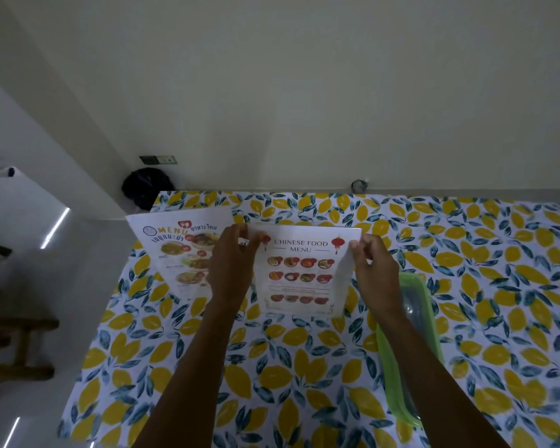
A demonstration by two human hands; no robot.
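A white sheet printed "Chinese Food Menu" (301,270) is held up above the lemon-patterned tablecloth (304,357). My left hand (232,266) pinches its upper left corner, covering the first letter of the title. My right hand (374,270) pinches the upper right edge, where the paper bends forward. A second menu sheet with Thai writing (178,250) lies flat at the table's left edge, partly hidden behind my left hand.
A clear plastic box with a green rim (414,347) lies to the right under my right forearm. A dark bag (146,185) sits on the floor by the wall. Wooden furniture (17,347) stands at the far left.
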